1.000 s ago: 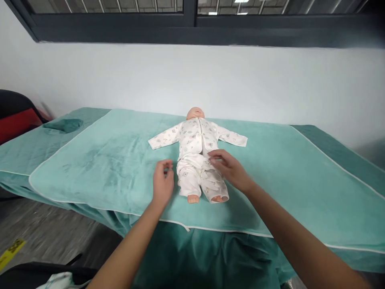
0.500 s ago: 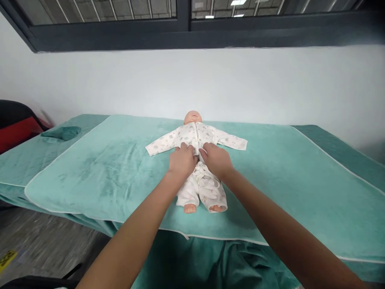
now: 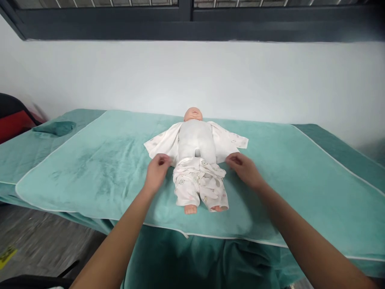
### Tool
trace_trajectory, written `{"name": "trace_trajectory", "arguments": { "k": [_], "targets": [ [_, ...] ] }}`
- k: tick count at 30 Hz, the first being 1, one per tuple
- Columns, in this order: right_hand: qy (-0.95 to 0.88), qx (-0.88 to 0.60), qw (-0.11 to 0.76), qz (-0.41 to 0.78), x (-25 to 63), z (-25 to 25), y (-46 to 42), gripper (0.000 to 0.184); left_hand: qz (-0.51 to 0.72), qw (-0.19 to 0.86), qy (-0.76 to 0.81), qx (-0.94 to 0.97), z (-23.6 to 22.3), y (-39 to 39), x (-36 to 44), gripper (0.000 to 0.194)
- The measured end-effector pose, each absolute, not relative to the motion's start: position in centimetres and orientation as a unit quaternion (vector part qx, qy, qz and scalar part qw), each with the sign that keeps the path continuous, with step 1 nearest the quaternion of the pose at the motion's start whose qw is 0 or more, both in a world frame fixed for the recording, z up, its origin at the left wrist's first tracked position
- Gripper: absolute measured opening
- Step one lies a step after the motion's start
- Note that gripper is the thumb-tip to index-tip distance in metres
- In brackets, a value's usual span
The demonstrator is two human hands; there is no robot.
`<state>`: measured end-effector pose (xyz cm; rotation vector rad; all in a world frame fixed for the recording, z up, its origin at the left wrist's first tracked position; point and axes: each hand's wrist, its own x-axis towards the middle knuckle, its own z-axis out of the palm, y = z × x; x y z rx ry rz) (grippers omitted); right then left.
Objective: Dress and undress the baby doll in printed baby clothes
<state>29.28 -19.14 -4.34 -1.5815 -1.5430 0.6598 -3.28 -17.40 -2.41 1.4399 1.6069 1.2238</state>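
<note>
A baby doll (image 3: 196, 141) lies on its back in the middle of a teal towel (image 3: 99, 168), head toward the wall. Its printed white jacket (image 3: 164, 141) is spread open to both sides, showing a grey cloth torso. Printed white trousers (image 3: 200, 185) still cover the legs, and two bare feet stick out. My left hand (image 3: 157, 171) pinches the lower edge of the jacket's left flap. My right hand (image 3: 244, 168) grips the lower edge of the right flap. The doll lies between my hands.
The towel covers a long table draped in darker teal cloth (image 3: 343, 148), set against a white wall under a dark window frame. A folded dark teal cloth (image 3: 54, 128) lies at the far left. A red and black chair (image 3: 13, 118) stands beyond the left end.
My hands met at the middle of the doll's jacket, then drew apart, pulling its two front flaps open to the sides. The grey torso is now bare.
</note>
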Motion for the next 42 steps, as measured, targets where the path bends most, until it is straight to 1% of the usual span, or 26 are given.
{"name": "trace_trajectory", "arguments": {
  "k": [2,4,6,9,11,13,15,17,21,24,29,30,33,34,35,37,42],
  "targets": [
    [-0.666,-0.548,0.379,0.335,27.4,-3.7,-19.7,0.025,0.425,0.412,0.545,0.595,-2.0,-18.0,-2.5,0.019],
    [-0.690,-0.514,0.363,0.357,26.7,-3.4,-20.0,0.025,0.400,0.462,0.508,0.607,-1.5,-18.6,-2.5,0.027],
    [-0.702,-0.501,0.358,0.358,26.9,-3.3,-20.2,0.025,0.380,0.491,0.486,0.616,-1.0,-19.1,-3.0,0.029],
    [-0.729,-0.468,0.349,0.359,27.7,-3.1,-20.1,0.028,0.362,0.513,0.466,0.624,-0.7,-19.7,-3.6,0.025],
    [-0.751,-0.443,0.326,0.364,27.9,-2.6,-20.0,0.024,0.367,0.516,0.475,0.611,-0.9,-20.1,-3.6,0.033],
    [-0.772,-0.427,0.297,0.365,27.8,-1.9,-19.8,0.017,0.369,0.528,0.489,0.588,-1.1,-20.4,-3.5,0.035],
    [-0.794,-0.418,0.284,0.338,27.6,-1.3,-19.8,0.015,0.350,0.548,0.485,0.585,-1.0,-20.6,-3.4,0.030],
    [-0.819,-0.413,0.287,0.277,27.4,-1.0,-19.7,0.014,0.311,0.549,0.462,0.624,-0.5,-20.8,-3.6,0.029],
    [-0.834,-0.428,0.311,0.158,26.7,-1.8,-19.6,0.007,0.237,0.481,0.438,0.722,1.2,-21.1,-3.9,0.019],
    [-0.820,-0.450,0.334,0.114,26.0,-2.7,-19.2,0.006,0.255,0.441,0.432,0.744,1.7,-20.9,-3.7,0.017],
    [-0.785,-0.489,0.371,0.079,25.0,-3.1,-17.5,0.011,0.310,0.436,0.483,0.693,0.6,-18.9,-2.9,0.013],
    [-0.779,-0.500,0.366,0.089,24.8,-3.0,-17.1,0.017,0.334,0.421,0.499,0.680,0.2,-18.3,-2.6,0.014],
    [-0.760,-0.543,0.330,0.135,24.4,-2.6,-15.9,0.054,0.409,0.377,0.540,0.631,-0.6,-16.5,-1.7,0.017],
    [-0.757,-0.556,0.313,0.142,24.3,-2.5,-15.6,0.064,0.427,0.372,0.548,0.615,-0.8,-16.0,-1.4,0.018],
    [-0.759,-0.563,0.297,0.140,24.3,-2.5,-15.4,0.071,0.437,0.377,0.551,0.603,-1.0,-15.7,-1.2,0.019],
    [-0.774,-0.562,0.267,0.116,24.3,-2.6,-14.9,0.073,0.431,0.418,0.543,0.588,-1.3,-15.3,-1.3,0.022],
    [-0.808,-0.535,0.243,0.026,24.8,-2.5,-13.7,0.057,0.336,0.575,0.469,0.580,-1.5,-15.4,-3.3,0.028]
  ]
}}
